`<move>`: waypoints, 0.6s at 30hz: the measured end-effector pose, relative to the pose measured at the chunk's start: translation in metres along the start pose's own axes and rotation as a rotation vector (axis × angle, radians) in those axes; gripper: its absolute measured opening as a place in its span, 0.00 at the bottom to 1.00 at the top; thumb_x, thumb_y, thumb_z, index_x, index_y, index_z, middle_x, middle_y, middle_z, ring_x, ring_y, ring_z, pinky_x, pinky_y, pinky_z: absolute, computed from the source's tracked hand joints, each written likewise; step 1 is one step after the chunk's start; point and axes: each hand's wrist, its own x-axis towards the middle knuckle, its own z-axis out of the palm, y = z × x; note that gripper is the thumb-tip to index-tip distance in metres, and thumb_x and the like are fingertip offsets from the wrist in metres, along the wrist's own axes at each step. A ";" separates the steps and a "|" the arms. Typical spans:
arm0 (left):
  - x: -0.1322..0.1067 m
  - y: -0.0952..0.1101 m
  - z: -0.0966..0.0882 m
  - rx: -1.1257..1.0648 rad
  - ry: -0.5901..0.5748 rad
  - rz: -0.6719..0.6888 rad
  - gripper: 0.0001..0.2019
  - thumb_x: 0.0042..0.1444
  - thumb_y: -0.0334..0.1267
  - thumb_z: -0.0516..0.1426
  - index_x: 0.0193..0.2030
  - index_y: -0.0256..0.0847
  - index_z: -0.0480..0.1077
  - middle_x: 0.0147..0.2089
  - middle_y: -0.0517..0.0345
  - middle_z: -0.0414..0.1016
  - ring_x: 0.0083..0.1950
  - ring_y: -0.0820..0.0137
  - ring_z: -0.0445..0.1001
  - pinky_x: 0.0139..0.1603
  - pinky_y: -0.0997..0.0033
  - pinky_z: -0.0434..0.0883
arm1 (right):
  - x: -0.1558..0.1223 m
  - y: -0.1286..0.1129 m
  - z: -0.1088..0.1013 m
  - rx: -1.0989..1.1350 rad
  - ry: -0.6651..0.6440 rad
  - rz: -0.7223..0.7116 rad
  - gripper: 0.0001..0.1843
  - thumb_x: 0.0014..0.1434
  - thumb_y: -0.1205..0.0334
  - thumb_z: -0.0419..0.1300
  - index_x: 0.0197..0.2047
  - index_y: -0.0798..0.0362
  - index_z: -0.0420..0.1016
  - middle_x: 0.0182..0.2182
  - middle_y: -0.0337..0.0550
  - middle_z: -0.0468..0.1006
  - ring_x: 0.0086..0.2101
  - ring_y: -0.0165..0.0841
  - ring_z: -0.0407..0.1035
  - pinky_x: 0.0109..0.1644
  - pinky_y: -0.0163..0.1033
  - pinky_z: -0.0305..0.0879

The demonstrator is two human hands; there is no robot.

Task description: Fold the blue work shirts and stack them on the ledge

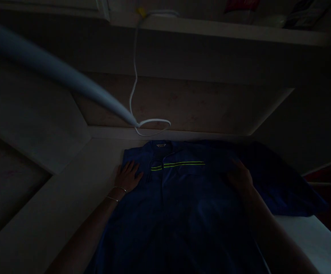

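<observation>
A dark blue shirt (188, 198) with a thin neon-yellow chest stripe (179, 164) lies spread flat on a pale surface (48, 217), collar away from me. My left hand (128, 177) rests flat on the shirt's left shoulder, fingers stretched out, with thin bracelets at the wrist. On the shirt's right shoulder lies my right hand (239, 177), palm down and fingers extended. The right sleeve (285, 182) trails off to the right. The scene is very dim.
A pale tapered object (54, 72) reaches in from the upper left, and a white cord (151, 125) loops from its tip up to a shelf (211, 28). A headboard-like panel (182, 102) stands behind the surface. Dark floor shows at far right.
</observation>
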 end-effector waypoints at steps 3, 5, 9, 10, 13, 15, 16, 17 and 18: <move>0.000 -0.001 0.002 0.047 0.001 0.010 0.33 0.60 0.60 0.41 0.66 0.45 0.59 0.72 0.49 0.53 0.72 0.53 0.48 0.69 0.41 0.41 | 0.006 -0.017 0.000 0.235 0.102 0.014 0.17 0.62 0.64 0.50 0.44 0.63 0.77 0.43 0.51 0.82 0.33 0.29 0.77 0.39 0.36 0.73; 0.001 -0.001 0.002 0.068 0.004 0.010 0.33 0.60 0.60 0.40 0.66 0.46 0.59 0.71 0.50 0.53 0.72 0.54 0.49 0.69 0.42 0.42 | 0.007 -0.034 -0.001 0.439 0.103 0.000 0.20 0.62 0.57 0.55 0.53 0.58 0.74 0.45 0.49 0.81 0.38 0.36 0.78 0.39 0.40 0.75; 0.002 -0.001 0.002 0.086 0.012 0.016 0.33 0.60 0.59 0.40 0.66 0.45 0.59 0.71 0.49 0.55 0.71 0.55 0.49 0.68 0.42 0.44 | -0.006 -0.080 -0.007 0.384 -0.275 -0.272 0.22 0.59 0.47 0.58 0.52 0.48 0.77 0.44 0.42 0.82 0.41 0.41 0.77 0.48 0.45 0.72; 0.002 -0.001 0.002 0.086 0.014 0.016 0.33 0.60 0.59 0.40 0.66 0.44 0.59 0.71 0.49 0.55 0.71 0.55 0.49 0.68 0.42 0.44 | -0.010 -0.091 -0.008 0.333 -0.374 -0.358 0.22 0.60 0.46 0.57 0.53 0.46 0.77 0.45 0.41 0.81 0.43 0.41 0.77 0.50 0.45 0.71; 0.000 -0.002 0.002 0.073 0.016 0.013 0.33 0.60 0.59 0.40 0.66 0.45 0.60 0.71 0.49 0.55 0.71 0.55 0.50 0.68 0.42 0.44 | -0.016 -0.113 -0.002 0.258 -0.452 -0.494 0.28 0.61 0.43 0.54 0.61 0.44 0.69 0.55 0.40 0.75 0.52 0.41 0.71 0.58 0.45 0.66; 0.000 -0.002 0.002 0.055 0.014 0.012 0.32 0.60 0.59 0.41 0.66 0.46 0.60 0.71 0.50 0.55 0.71 0.55 0.50 0.68 0.42 0.44 | -0.015 -0.119 0.011 0.181 -0.336 -0.522 0.29 0.65 0.43 0.49 0.65 0.45 0.63 0.61 0.41 0.68 0.59 0.41 0.63 0.62 0.47 0.60; 0.000 -0.001 0.003 0.042 0.013 0.012 0.32 0.60 0.59 0.41 0.65 0.46 0.60 0.71 0.50 0.55 0.71 0.55 0.50 0.68 0.42 0.44 | -0.013 -0.119 0.020 0.113 -0.279 -0.525 0.29 0.66 0.44 0.46 0.66 0.46 0.61 0.64 0.42 0.63 0.62 0.41 0.57 0.65 0.50 0.56; 0.001 -0.001 0.004 0.026 0.014 0.010 0.32 0.60 0.59 0.42 0.65 0.46 0.60 0.71 0.50 0.55 0.71 0.54 0.50 0.68 0.41 0.44 | -0.011 -0.118 0.030 0.036 -0.251 -0.521 0.29 0.67 0.45 0.44 0.67 0.46 0.59 0.66 0.43 0.59 0.65 0.42 0.52 0.67 0.54 0.50; 0.002 0.000 0.003 0.008 0.014 0.007 0.32 0.59 0.59 0.43 0.65 0.45 0.61 0.70 0.49 0.56 0.71 0.54 0.49 0.68 0.40 0.44 | -0.009 -0.117 0.041 -0.035 -0.257 -0.511 0.29 0.67 0.45 0.43 0.67 0.47 0.58 0.67 0.43 0.56 0.66 0.43 0.48 0.67 0.58 0.46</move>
